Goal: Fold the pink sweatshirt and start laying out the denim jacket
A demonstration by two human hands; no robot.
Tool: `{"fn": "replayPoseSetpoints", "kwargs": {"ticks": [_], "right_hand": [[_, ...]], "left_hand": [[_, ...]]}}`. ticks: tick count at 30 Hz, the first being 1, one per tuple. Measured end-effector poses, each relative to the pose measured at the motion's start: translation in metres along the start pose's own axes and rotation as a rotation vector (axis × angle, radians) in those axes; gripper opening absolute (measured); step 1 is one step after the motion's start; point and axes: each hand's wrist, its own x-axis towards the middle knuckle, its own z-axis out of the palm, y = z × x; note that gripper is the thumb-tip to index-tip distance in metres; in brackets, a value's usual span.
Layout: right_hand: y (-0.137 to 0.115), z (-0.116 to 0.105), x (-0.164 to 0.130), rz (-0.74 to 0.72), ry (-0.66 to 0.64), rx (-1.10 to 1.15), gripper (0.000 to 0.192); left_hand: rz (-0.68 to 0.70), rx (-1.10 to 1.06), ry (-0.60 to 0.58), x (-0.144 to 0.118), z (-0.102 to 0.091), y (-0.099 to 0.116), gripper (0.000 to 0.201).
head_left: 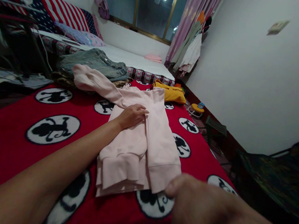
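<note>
Here the left hand [133, 115] lies flat, fingers together, on the pink sweatshirt [142, 142] — the right hand [209, 210], blurred, pinches its hem on the red blanket [12, 149].

Blurred near hand, clipped arm

The right hand [209, 210] is blurred and cut by the bottom edge, its grip unreadable; the left forearm leaves at the near left corner, and the pink sweatshirt [142, 139] hides the blanket [12, 149] beneath.

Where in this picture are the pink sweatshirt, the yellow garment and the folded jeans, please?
pink sweatshirt [152, 136]: head view, on the flat body panel beside the folded sleeve.
yellow garment [172, 93]: head view, on its upper surface.
folded jeans [96, 61]: head view, on the top denim layer.
</note>
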Motion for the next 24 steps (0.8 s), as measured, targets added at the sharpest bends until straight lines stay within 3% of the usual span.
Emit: {"fn": "replayPoseSetpoints", "kwargs": {"ticks": [3, 7, 12, 15, 18, 21, 24], "right_hand": [[0.008, -0.003, 0.034, 0.010, -0.069, 0.008, 0.031], [0.029, 0.010, 0.048, 0.092, -0.147, -0.224, 0.046], [0.049, 0.023, 0.043, 0.117, -0.102, -0.224, 0.015], [0.050, 0.022, 0.045, 0.138, -0.103, -0.212, 0.011], [0.047, 0.024, 0.051, 0.168, -0.120, -0.237, 0.025], [0.047, 0.026, 0.059, 0.134, -0.144, -0.291, 0.012], [0.051, 0.017, 0.068, 0.082, -0.119, -0.187, 0.010]], "left_hand": [[0.057, 0.010, -0.035, -0.001, -0.003, 0.004, 0.030], [0.099, 0.034, -0.105, -0.002, -0.005, 0.009, 0.033], [0.149, -0.002, -0.177, -0.001, -0.007, 0.013, 0.029], [0.158, -0.043, -0.197, 0.001, -0.008, 0.013, 0.026], [0.155, -0.073, -0.199, 0.001, -0.007, 0.012, 0.025], [0.156, -0.069, -0.163, 0.001, -0.004, 0.010, 0.025], [0.183, -0.048, -0.123, 0.000, -0.001, 0.008, 0.024]]}}
